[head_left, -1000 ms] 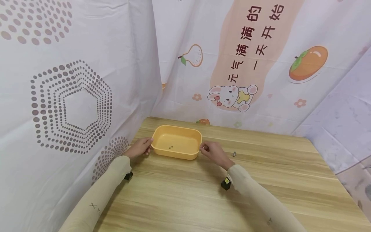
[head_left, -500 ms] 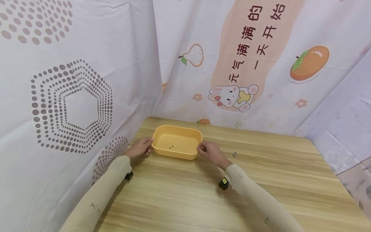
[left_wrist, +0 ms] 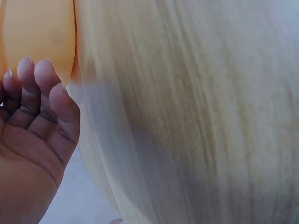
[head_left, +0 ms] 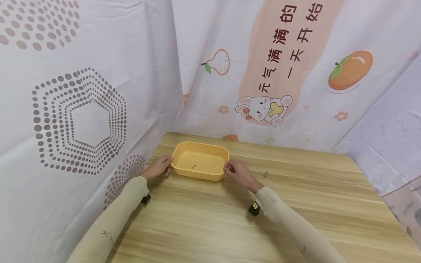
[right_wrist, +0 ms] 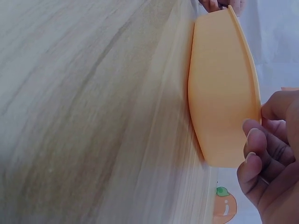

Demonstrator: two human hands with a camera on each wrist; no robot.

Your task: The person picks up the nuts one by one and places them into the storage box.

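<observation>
Probably light and stiff, the mid-frame yellow tray (head_left: pixel 204 160) is pinched, as seems best, at 2 ends by left hand (head_left: pixel 159 167) and right hand (head_left: pixel 242 174).

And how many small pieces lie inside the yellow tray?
2. One small piece lies in the yellow tray, left of its middle; the second piece is just behind, to the right. The tray's near side may hide more.

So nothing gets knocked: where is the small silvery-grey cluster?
In the head view, the small silvery-grey cluster lies on the wood-grain table just right of the right hand, which sits between it and the yellow rectangular tray.
</observation>
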